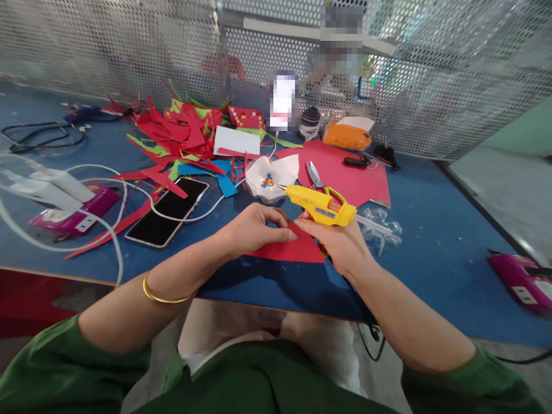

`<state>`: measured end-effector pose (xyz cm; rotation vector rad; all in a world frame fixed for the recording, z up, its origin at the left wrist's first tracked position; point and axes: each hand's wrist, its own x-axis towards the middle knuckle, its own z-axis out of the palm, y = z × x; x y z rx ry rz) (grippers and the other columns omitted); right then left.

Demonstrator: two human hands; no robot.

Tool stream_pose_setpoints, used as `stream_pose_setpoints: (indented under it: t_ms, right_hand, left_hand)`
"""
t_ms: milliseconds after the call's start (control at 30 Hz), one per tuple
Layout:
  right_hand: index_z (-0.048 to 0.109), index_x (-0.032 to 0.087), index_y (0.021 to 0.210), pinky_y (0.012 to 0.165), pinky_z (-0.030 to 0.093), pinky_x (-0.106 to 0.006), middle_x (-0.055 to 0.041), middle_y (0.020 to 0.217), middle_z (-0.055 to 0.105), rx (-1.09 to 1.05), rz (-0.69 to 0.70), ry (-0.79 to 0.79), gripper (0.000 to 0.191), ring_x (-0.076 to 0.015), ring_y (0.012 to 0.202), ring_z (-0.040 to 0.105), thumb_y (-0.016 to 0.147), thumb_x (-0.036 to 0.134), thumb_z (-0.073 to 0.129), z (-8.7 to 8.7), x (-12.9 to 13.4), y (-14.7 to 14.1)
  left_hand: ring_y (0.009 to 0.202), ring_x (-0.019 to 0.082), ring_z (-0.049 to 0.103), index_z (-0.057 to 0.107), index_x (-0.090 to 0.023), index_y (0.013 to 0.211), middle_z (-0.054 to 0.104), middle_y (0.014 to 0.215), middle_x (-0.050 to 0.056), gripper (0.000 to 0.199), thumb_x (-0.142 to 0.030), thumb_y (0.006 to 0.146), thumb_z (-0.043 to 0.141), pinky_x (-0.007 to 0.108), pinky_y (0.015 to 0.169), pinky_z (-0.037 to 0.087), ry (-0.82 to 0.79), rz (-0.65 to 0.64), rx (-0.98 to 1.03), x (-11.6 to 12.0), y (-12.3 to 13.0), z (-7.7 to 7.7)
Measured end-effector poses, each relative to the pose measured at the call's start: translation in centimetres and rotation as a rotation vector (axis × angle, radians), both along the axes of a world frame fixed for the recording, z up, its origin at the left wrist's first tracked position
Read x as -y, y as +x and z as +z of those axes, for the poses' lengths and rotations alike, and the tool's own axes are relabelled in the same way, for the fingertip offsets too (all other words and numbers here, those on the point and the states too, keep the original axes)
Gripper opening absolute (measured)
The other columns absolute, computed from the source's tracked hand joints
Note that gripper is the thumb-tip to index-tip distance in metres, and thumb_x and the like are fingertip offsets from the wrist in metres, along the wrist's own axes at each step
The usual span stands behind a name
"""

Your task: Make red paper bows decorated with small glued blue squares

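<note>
My right hand [340,238] is closed around a yellow glue gun [317,205], whose nozzle points left toward a white paper-lined bowl [259,172] with small coloured bits in it. The thumb and fingertips of that hand also touch a red paper sheet [287,250] near the table's front edge. My left hand [259,230] has its fingers curled down on the same sheet, thumb and fingers pinching at its upper part. Scissors [314,174] with yellow handles lie just behind the glue gun, on a larger red sheet [345,172].
Red and green paper scraps [185,129] are heaped at the back left. A black phone [168,213] lies under a white cable, near a purple power strip [81,215]. Clear plastic [379,230] is right of my right hand. A metal mesh [172,52] stands behind the table.
</note>
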<state>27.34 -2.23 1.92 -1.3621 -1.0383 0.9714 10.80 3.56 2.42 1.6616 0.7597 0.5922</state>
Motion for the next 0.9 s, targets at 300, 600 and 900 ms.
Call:
stream_pose_setpoints:
  t_ms: [300, 600, 900]
  right_hand:
    - [0.067, 0.022, 0.072, 0.072, 0.054, -0.034, 0.0006, 0.075, 0.069, -0.064, 0.025, -0.019, 0.019, -0.0177, 0.075, 0.065, 0.063, 0.029, 0.081, -0.05, 0.07, 0.38]
    - [0.065, 0.022, 0.070, 0.064, 0.053, -0.032, 0.0016, 0.069, 0.066, -0.087, 0.056, -0.082, 0.018, -0.0154, 0.065, 0.062, 0.063, 0.031, 0.080, 0.09, 0.37, -0.14]
    - [0.066, 0.022, 0.070, 0.066, 0.054, -0.033, 0.0006, 0.072, 0.068, -0.088, 0.049, -0.090, 0.017, -0.0162, 0.069, 0.063, 0.062, 0.029, 0.079, -0.11, 0.24, -0.39]
  left_hand:
    - [0.074, 0.017, 0.059, 0.069, -0.019, 0.054, 0.069, 0.074, 0.004, 0.027, -0.039, 0.072, 0.075, 0.030, 0.071, 0.046, -0.088, 0.014, -0.013, 0.06, -0.09, 0.11]
    - [0.066, 0.014, 0.055, 0.067, -0.020, 0.055, 0.064, 0.066, 0.000, 0.021, -0.033, 0.071, 0.073, 0.029, 0.069, 0.045, -0.074, 0.021, -0.045, 0.29, 0.13, -0.07]
    - [0.068, 0.015, 0.056, 0.066, -0.021, 0.054, 0.064, 0.068, 0.000, 0.015, -0.026, 0.067, 0.072, 0.030, 0.073, 0.047, -0.050, 0.037, 0.015, 0.43, 0.25, -0.11]
